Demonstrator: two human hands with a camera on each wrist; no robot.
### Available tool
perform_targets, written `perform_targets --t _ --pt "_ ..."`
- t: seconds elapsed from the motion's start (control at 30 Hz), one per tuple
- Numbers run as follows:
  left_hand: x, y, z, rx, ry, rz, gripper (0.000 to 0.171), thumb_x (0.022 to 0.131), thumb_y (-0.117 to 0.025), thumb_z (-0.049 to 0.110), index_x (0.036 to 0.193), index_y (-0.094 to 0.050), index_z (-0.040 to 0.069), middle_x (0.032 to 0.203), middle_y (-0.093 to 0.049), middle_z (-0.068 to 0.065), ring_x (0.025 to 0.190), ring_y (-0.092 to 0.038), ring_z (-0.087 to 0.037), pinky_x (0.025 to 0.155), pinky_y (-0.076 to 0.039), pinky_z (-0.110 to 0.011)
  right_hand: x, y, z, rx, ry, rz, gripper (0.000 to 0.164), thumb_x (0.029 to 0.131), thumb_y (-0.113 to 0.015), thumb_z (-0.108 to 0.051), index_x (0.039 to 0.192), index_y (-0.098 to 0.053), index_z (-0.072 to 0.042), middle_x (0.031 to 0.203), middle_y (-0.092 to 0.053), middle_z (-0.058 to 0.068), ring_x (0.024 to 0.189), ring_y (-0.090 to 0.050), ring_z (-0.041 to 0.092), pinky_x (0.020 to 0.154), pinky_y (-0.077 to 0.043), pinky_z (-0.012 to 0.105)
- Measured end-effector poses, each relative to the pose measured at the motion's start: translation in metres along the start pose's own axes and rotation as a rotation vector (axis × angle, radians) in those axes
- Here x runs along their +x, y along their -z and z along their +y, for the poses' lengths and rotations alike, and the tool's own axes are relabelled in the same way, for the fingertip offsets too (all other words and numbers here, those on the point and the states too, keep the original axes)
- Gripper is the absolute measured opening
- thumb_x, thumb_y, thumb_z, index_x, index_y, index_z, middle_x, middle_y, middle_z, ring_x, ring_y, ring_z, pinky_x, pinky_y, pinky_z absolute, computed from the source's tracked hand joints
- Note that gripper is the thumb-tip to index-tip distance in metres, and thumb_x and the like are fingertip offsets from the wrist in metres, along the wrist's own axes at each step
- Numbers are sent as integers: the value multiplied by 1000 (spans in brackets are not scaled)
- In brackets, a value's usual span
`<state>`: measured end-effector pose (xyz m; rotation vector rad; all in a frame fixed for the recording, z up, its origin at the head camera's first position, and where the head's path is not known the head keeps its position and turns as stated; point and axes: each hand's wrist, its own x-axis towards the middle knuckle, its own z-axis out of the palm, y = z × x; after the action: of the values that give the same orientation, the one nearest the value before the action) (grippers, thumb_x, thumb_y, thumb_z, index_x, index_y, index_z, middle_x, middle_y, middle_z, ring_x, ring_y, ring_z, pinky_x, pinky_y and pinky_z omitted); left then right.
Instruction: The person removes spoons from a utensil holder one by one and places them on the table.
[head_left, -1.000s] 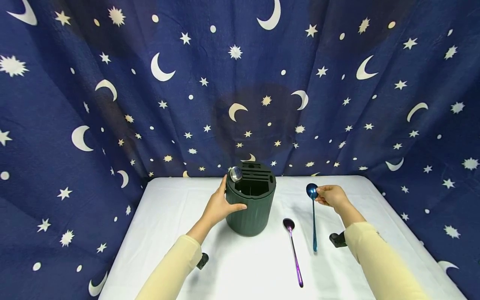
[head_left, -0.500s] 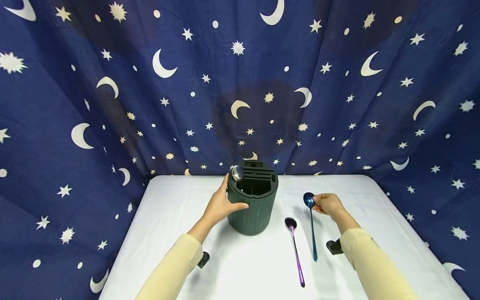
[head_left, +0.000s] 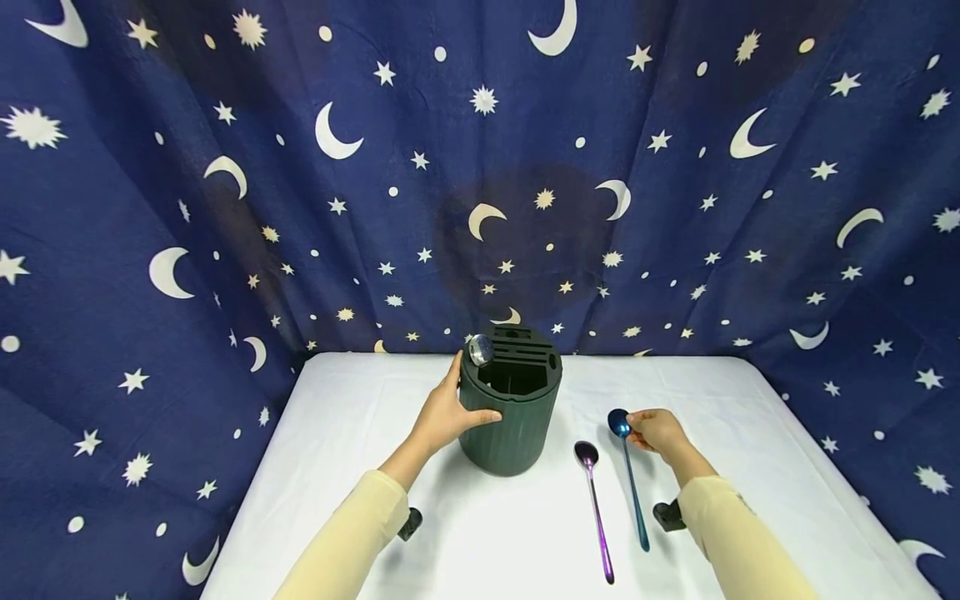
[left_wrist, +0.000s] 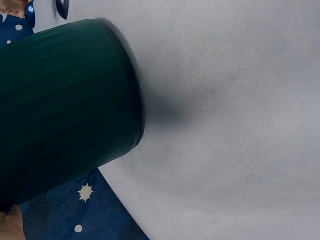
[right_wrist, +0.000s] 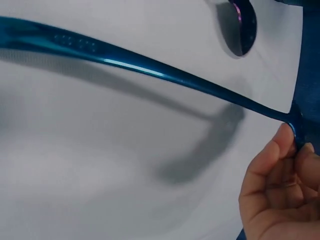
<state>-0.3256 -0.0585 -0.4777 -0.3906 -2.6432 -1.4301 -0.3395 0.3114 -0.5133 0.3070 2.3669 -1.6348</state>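
A dark green ribbed utensil holder (head_left: 504, 442) stands upright on the white cloth. My left hand (head_left: 442, 415) grips its left side, thumb across the front and fingers around behind. From a slot at its upper left rises a silver spoon (head_left: 481, 350), only the bowl showing. To the right, my right hand (head_left: 658, 432) pinches a long-handled blue spoon (head_left: 633, 487) by its bowl, the handle pointing toward me. In the right wrist view the spoon's handle (right_wrist: 170, 73) casts a shadow set apart from it. Left of it lies a purple spoon (head_left: 597, 517), bowl away from me.
A white cloth (head_left: 337, 433) covers the table. Behind and at both sides hangs a dark blue curtain (head_left: 300, 225) with moons and stars. The holder's top has a large opening, narrow slots and a round hole. Each wrist wears a black camera (head_left: 669, 516).
My right hand has brought the blue spoon toward me and slightly left, its handle end swinging right, nearer me. My left hand stays on the holder; the head view has shifted slightly.
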Motion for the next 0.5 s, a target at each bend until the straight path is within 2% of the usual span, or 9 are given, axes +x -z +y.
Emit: perform_targets --t 0.5 --pt "0 0 -2 -12 -7 5 123 57 -79 60 150 -8 20 142 -38 -9 122 -43 -24 95 -38 -45 5 -9 29 5 -53 46 21 93 -47 1 100 -49 21 59 -58 6 50 -57 10 51 -50 22"
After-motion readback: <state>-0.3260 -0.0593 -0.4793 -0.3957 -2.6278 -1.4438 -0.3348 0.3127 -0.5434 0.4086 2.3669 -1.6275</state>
